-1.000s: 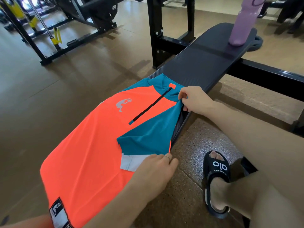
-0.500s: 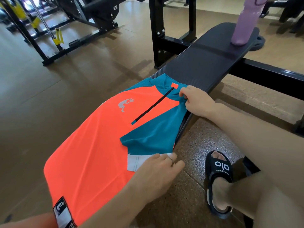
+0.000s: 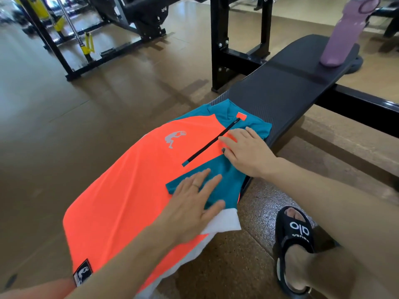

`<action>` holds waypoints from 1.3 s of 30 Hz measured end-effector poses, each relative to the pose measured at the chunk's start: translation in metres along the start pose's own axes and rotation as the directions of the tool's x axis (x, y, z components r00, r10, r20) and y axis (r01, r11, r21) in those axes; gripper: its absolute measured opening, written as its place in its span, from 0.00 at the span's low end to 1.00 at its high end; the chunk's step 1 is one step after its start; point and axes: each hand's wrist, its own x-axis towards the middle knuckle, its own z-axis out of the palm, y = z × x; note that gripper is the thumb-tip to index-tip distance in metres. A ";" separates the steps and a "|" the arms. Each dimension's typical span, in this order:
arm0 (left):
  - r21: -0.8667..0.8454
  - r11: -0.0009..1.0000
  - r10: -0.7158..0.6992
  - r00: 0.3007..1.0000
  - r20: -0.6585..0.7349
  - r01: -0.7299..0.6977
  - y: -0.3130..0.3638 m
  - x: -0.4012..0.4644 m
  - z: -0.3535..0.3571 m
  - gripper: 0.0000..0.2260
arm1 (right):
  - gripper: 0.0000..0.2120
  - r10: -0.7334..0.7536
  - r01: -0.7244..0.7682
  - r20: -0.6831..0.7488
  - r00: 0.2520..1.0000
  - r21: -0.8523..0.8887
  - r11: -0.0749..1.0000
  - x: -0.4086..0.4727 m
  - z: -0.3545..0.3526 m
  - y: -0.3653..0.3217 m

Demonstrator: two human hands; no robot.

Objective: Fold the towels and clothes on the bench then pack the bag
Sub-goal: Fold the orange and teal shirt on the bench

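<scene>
Under both palms, orange-and-teal jersey [image 3: 129, 190] lies on weight bench [image 3: 287, 91]. Left hand [image 3: 192, 203] and right hand [image 3: 246, 152] press flat, fingers spread, on folded-in teal sleeve [image 3: 218, 182]. Risk: slick fabric overhangs beyond left hand; lifting could spring sleeve, slide jersey floorward.

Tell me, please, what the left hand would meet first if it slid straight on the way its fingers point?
Probably the right hand: the left hand lies flat on the teal sleeve, fingers aimed up the shirt towards it, with only sleeve fabric between.
</scene>
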 end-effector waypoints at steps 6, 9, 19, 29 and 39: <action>-0.316 0.928 -0.257 0.952 -0.164 0.197 -0.092 0.076 -0.054 0.25 | 0.23 0.095 -0.074 -0.087 0.992 0.216 0.974 0.056 -0.013 -0.007; -0.280 0.920 -0.321 0.936 -0.142 0.272 -0.133 0.120 -0.072 0.22 | 0.25 0.178 -0.147 -0.072 0.981 0.315 0.938 0.093 -0.018 -0.008; -0.315 0.896 -0.289 0.950 0.123 0.313 -0.159 0.257 -0.088 0.20 | 0.08 0.285 -0.266 -0.049 0.957 0.242 0.933 0.175 -0.004 0.016; -0.475 0.826 -0.232 0.951 0.204 0.304 -0.158 0.305 -0.091 0.07 | 0.20 0.371 -0.278 -0.070 0.926 0.539 0.795 0.196 0.004 0.003; -0.325 0.945 0.052 0.994 0.093 -0.018 -0.166 0.298 -0.100 0.14 | 0.20 0.348 -0.140 -0.179 0.920 0.681 0.718 0.197 -0.007 -0.006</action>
